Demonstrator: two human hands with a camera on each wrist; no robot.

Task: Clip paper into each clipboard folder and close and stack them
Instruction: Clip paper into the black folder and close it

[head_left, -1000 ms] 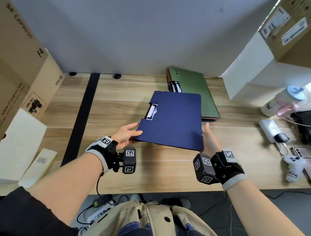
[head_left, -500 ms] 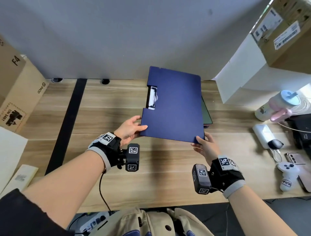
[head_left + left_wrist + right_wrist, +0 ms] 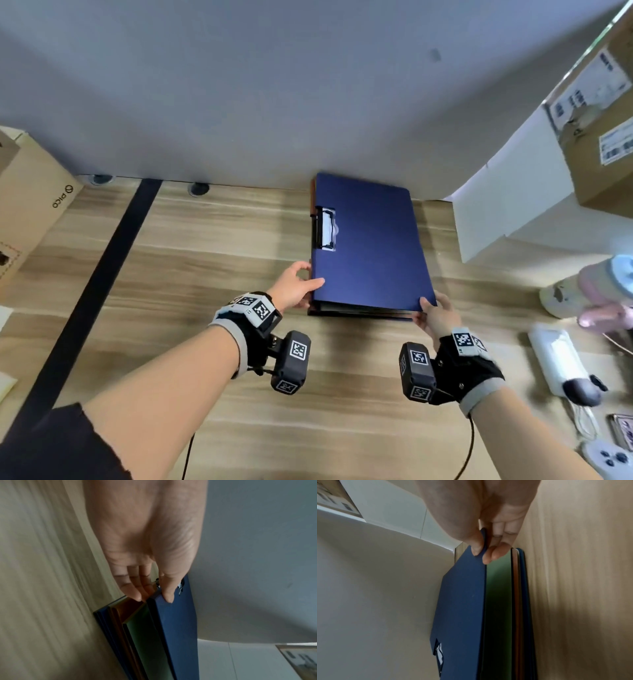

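Note:
A closed dark blue clipboard folder (image 3: 371,240) lies over a stack of folders at the back of the wooden desk, its near edge still raised a little. The left wrist view shows the stack below it: a green folder (image 3: 145,635), a brown one (image 3: 118,616) and a blue one (image 3: 102,618). My left hand (image 3: 298,286) pinches the blue folder's (image 3: 178,622) near left corner, thumb on top. My right hand (image 3: 433,313) pinches the near right corner (image 3: 462,595), thumb on top, fingers beneath. The clip (image 3: 325,228) shows through the cover's cut-out.
A brown cardboard box (image 3: 30,202) stands at the left, white and brown boxes (image 3: 513,205) at the right. A pink-and-blue bottle (image 3: 596,291), a white power bank (image 3: 561,359) and a game controller (image 3: 606,459) lie along the right side. A black strip (image 3: 102,274) crosses the desk.
Both hands carried the blue folder away from me and lowered it from mid-air onto the stack, covering the green folder. The head view shifted forward.

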